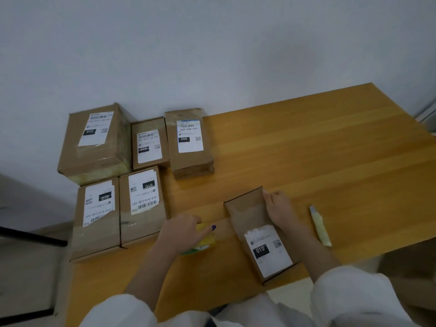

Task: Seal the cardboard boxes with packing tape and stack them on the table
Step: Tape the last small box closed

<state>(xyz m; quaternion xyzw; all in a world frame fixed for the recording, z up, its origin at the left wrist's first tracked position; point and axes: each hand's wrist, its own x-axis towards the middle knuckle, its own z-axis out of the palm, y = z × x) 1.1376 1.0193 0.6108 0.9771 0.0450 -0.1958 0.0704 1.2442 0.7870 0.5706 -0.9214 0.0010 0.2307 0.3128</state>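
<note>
A small cardboard box [245, 215] with a white 010 label lies on the wooden table [330, 161] near its front edge. My right hand [279, 206] rests on the box's far right edge, fingers curled over the rim. My left hand [181, 230] grips a yellow roll of packing tape [207, 239] just left of that box, on the table. Several other labelled boxes lie flat at the left: a large one [94, 142], two smaller ones [149, 142] [188, 140] behind, and two [98, 218] [141, 204] in front.
A pale yellow utility knife [320, 226] lies on the table right of the small box. A white wall rises behind the table. The floor shows at the left past the table's edge.
</note>
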